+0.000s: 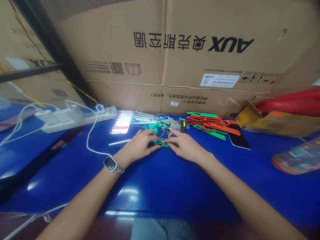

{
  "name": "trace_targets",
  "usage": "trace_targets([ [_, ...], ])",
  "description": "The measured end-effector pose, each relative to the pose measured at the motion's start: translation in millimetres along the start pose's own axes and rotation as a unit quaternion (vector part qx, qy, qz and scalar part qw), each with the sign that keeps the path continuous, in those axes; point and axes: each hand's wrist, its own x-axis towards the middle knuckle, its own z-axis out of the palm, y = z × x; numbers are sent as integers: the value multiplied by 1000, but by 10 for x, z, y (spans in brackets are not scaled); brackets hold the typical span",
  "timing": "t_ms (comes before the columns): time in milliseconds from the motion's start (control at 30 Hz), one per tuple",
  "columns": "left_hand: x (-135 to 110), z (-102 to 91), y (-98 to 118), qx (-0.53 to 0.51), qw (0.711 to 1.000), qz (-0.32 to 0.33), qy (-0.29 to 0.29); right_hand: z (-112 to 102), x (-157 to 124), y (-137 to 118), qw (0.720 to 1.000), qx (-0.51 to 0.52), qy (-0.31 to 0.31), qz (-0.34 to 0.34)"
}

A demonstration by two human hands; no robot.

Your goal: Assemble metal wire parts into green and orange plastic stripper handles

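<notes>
Both hands, left hand point(141, 144) and right hand point(186, 146), are closed on a small green part point(162, 143) at surface point(160, 180) centre. Loose metal rods point(146, 116) at 12 o'clock could be knocked away by either hand.

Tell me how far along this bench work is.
Looks done: red and green plastic pieces lie piled at the right. In hand: left hand and right hand press together on a small green piece. Left: metal rods and loose parts lie behind the hands; their number is unclear.

Dim overall, overhead glare on blue table point(160, 186), glowing phone screen point(121, 122); edges warped, soft
</notes>
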Motion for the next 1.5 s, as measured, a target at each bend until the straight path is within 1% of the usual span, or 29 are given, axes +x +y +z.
trace_targets([
  [133, -5, 5, -4, 0, 1000, 1, 2, 88, -24, 93, 998, 65, 23, 4],
  [233, -7, 6, -6, 1, 1000, -2, 1, 137, -33, 134, 995, 94, 31, 6],
  [367, -4, 7, -17, -2, 1000, -3, -2, 138, -29, 113, 992, 118, 36, 24],
  [433, -4, 7, -20, 0, 1000, -1, -1, 119, -11, 71, 990, 122, 54, 41],
  [567, -8, 2, -15, 0, 1000, 5, 5, 117, 57, -24, 991, 94, 91, 40],
  [800, -2, 5, -7, -1, 1000, -11, 13, 180, 144, -77, 995, 15, 102, 15],
  [933, 8, 2, -2, -11, 999, -21, 27, 131, 123, -117, 996, -30, 89, -1],
  [1100, 24, -18, 6, 11, 999, -15, 37, 109, 76, -166, 994, -72, 81, -5],
  [1300, 8, -21, 0, 5, 999, -22, 41, 124, 65, -159, 994, -74, 82, 16],
  [1500, 7, -21, -11, 11, 999, -22, 35, 121, 65, -163, 995, -77, 64, 22],
])
